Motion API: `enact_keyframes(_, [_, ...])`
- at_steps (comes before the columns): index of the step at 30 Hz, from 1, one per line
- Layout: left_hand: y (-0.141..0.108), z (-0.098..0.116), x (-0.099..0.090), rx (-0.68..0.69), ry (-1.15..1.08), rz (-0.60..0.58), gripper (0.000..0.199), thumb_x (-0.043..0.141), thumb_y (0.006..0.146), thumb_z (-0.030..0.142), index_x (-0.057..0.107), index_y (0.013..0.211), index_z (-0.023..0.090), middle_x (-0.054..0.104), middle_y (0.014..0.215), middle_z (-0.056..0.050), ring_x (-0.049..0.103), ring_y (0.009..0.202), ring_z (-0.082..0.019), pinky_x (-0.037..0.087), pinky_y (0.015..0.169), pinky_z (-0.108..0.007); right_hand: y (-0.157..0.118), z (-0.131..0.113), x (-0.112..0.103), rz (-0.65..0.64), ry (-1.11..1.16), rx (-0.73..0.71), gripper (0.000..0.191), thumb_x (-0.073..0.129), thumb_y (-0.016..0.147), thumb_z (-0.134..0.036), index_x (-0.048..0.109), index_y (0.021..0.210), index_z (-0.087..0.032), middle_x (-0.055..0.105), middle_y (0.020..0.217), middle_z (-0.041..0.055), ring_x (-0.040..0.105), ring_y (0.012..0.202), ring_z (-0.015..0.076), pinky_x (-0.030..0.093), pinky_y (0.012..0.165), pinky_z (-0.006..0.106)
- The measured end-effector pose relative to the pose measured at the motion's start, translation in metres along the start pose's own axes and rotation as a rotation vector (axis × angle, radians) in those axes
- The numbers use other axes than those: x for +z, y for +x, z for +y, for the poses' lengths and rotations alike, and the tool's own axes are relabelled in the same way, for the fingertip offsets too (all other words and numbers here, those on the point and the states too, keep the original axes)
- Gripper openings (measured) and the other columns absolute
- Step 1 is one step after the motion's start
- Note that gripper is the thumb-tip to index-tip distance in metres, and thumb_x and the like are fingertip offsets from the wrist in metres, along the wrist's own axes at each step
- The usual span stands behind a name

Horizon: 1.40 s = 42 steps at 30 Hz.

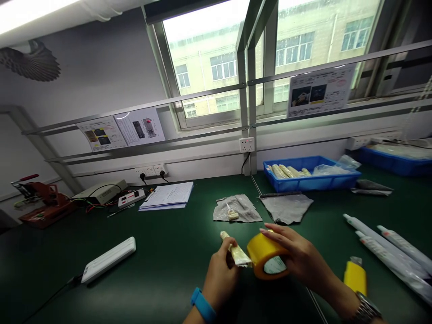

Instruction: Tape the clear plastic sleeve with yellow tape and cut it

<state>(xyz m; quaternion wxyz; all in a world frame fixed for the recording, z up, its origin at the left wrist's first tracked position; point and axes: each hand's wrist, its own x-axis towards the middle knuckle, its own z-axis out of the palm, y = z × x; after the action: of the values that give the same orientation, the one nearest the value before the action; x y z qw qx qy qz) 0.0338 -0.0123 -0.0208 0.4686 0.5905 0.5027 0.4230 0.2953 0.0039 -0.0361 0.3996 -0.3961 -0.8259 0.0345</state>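
Yellow tape (263, 246), one roll, in right fingers (279, 238), one wrapped piece (240, 256) in left fingers (225, 249)

Legible text: none; print on the rail-mounted sheets (140, 128), the paper stack (168, 196), the yellow tape roll (262, 249) and the white tubes (388, 258) was too small or blurred

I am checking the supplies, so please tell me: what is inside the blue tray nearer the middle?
In the blue tray, pale-yellow wrapped pieces lie toward the left, clear plastic toward the right. Anything beneath them is covered; the front wall hides the lower part.
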Motion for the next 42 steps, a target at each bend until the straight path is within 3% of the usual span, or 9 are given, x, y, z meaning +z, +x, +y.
enact_keyframes(5, [0.004, -0.004, -0.009, 0.338, 0.438, 0.097, 0.041, 0.052, 0.088, 0.0, 0.075, 0.117, 0.018, 0.041, 0.165, -0.024, 0.04, 0.151, -0.048, 0.028, 0.119, -0.075, 0.0, 0.001, 0.0, -0.02, 0.06, 0.012, 0.089, 0.043, 0.078, 0.005, 0.049, 0.154, -0.04, 0.06, 0.15, 0.0063, 0.057, 0.137, 0.0296, 0.05, 0.109, 0.055])
enact_keyframes(9, [0.019, -0.015, -0.016, 0.839, 0.499, -0.162, 0.049, 0.047, 0.097, 0.004, 0.064, 0.139, 0.022, 0.063, 0.148, -0.02, 0.053, 0.144, -0.038, 0.038, 0.119, -0.072, 0.004, 0.0, -0.011, -0.08, 0.153, 0.057, 0.087, 0.046, 0.073, 0.005, 0.058, 0.148, -0.039, 0.06, 0.149, 0.0068, 0.056, 0.137, 0.0311, 0.045, 0.113, 0.058])
enact_keyframes(14, [0.008, 0.002, -0.011, 0.894, 0.333, -0.244, 0.036, 0.068, 0.089, 0.01, 0.074, 0.123, 0.022, 0.076, 0.132, -0.014, 0.069, 0.127, -0.029, 0.059, 0.107, -0.04, 0.022, -0.009, -0.048, -0.264, 0.365, 0.183, 0.064, 0.053, 0.076, -0.002, 0.071, 0.132, -0.028, 0.07, 0.135, 0.0083, 0.065, 0.126, 0.0293, 0.05, 0.109, 0.047])
enact_keyframes(17, [-0.013, 0.025, 0.001, 0.767, 0.172, -0.234, 0.037, 0.073, 0.084, 0.011, 0.078, 0.119, 0.022, 0.08, 0.124, -0.012, 0.078, 0.11, -0.028, 0.065, 0.093, -0.033, 0.034, -0.009, -0.066, -0.436, 0.544, 0.272, 0.047, 0.061, 0.083, -0.015, 0.072, 0.129, -0.022, 0.076, 0.124, 0.0088, 0.073, 0.113, 0.0273, 0.058, 0.097, 0.038])
enact_keyframes(23, [-0.029, 0.043, 0.025, 0.071, -0.327, -0.287, 0.02, 0.085, 0.079, 0.031, 0.085, 0.09, 0.014, 0.081, 0.081, -0.009, 0.069, 0.074, -0.023, 0.05, 0.069, -0.029, 0.035, 0.018, -0.058, -0.754, 0.686, 0.438, 0.042, 0.07, 0.087, -0.024, 0.069, 0.128, -0.015, 0.079, 0.112, 0.0091, 0.077, 0.094, 0.0237, 0.064, 0.079, 0.037])
enact_keyframes(28, [-0.013, 0.018, 0.028, -0.003, -0.382, -0.273, 0.02, 0.087, 0.075, 0.031, 0.084, 0.084, 0.013, 0.079, 0.08, -0.009, 0.067, 0.075, -0.022, 0.047, 0.072, -0.028, 0.03, 0.022, -0.048, -0.647, 0.508, 0.456, 0.05, 0.077, 0.087, -0.03, 0.064, 0.134, -0.018, 0.07, 0.135, 0.0128, 0.068, 0.123, 0.0305, 0.054, 0.106, 0.054])
enact_keyframes(34, [-0.005, 0.004, 0.026, -0.057, -0.392, -0.226, 0.016, 0.084, 0.076, 0.028, 0.083, 0.083, 0.013, 0.078, 0.078, -0.006, 0.064, 0.074, -0.019, 0.045, 0.07, -0.026, -0.006, -0.047, -0.045, -0.332, 0.223, 0.387, 0.049, 0.074, 0.087, -0.054, 0.065, 0.122, -0.021, 0.069, 0.127, 0.0155, 0.062, 0.123, 0.0395, 0.042, 0.112, 0.064])
enact_keyframes(38, [-0.005, 0.005, 0.023, -0.091, -0.426, -0.219, 0.019, 0.088, 0.074, 0.029, 0.083, 0.083, 0.013, 0.076, 0.075, -0.005, 0.062, 0.073, -0.018, 0.045, 0.071, -0.025, -0.036, -0.07, -0.033, -0.388, 0.115, 0.337, 0.062, 0.085, 0.076, -0.03, 0.064, 0.133, -0.02, 0.073, 0.128, 0.0171, 0.064, 0.123, 0.0434, 0.022, 0.12, 0.074])
enact_keyframes(42, [-0.006, 0.009, 0.02, -0.146, -0.511, -0.242, 0.03, 0.091, 0.073, 0.034, 0.084, 0.092, 0.012, 0.08, 0.085, -0.009, 0.069, 0.085, -0.023, 0.05, 0.081, -0.028, -0.028, -0.055, -0.049, -0.41, 0.149, 0.351, 0.033, 0.077, 0.086, -0.04, 0.07, 0.112, -0.02, 0.076, 0.115, 0.0142, 0.068, 0.11, 0.0366, 0.041, 0.111, 0.061])
